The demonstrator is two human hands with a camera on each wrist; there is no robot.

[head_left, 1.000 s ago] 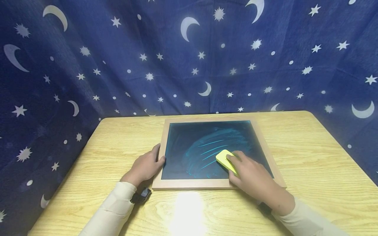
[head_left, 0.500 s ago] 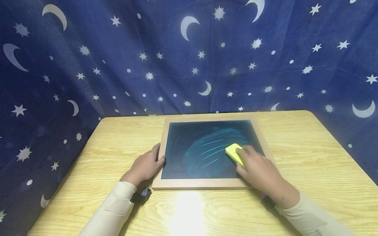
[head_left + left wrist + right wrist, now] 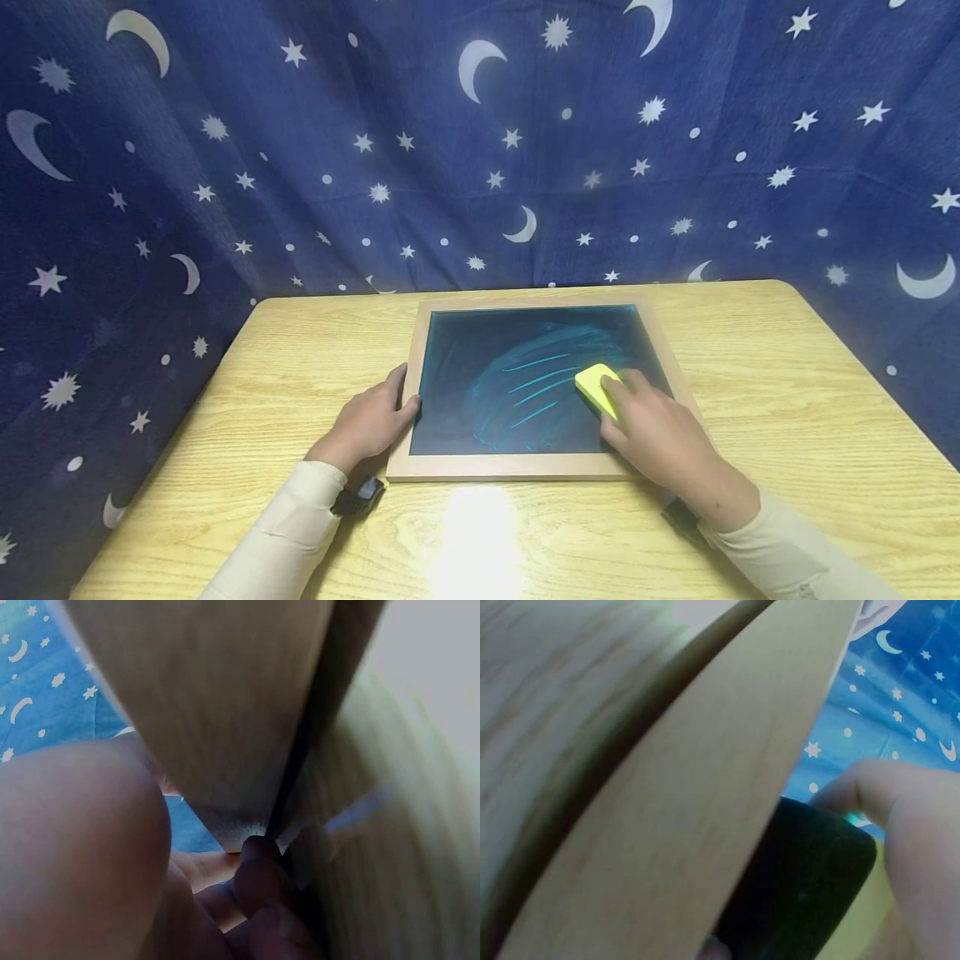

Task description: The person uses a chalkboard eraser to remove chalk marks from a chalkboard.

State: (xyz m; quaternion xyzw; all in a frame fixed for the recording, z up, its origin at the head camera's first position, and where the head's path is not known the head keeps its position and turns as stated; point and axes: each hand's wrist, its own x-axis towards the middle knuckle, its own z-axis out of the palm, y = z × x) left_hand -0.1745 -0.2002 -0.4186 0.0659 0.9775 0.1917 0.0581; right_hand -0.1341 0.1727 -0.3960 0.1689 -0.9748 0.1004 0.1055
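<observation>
A framed chalkboard (image 3: 480,358) lies on the wooden table, with several bright blue-green chalk lines (image 3: 542,390) inside a smeared chalk patch. My left hand (image 3: 371,421) grips the left side of its wooden frame (image 3: 517,467). The thumb is over the edge there, and the left wrist view shows fingers (image 3: 262,877) curled against the frame's lower edge. Over the board's right half, my right hand (image 3: 660,429) holds a yellow board eraser (image 3: 595,387) between thumb and fingers. The eraser's dark felt side (image 3: 802,877) shows in the right wrist view. Part of the eraser is hidden under the hand.
The pale wooden table (image 3: 810,400) extends on both sides of the board, with a bright glare spot near the front. Behind it hangs a blue curtain (image 3: 420,100) with moons and stars. A dark strap device (image 3: 360,497) sits on the left wrist.
My right hand has moved right and slightly away with the eraser, uncovering the right ends of some chalk lines, and has barely shifted in the last half second. My left hand stays put.
</observation>
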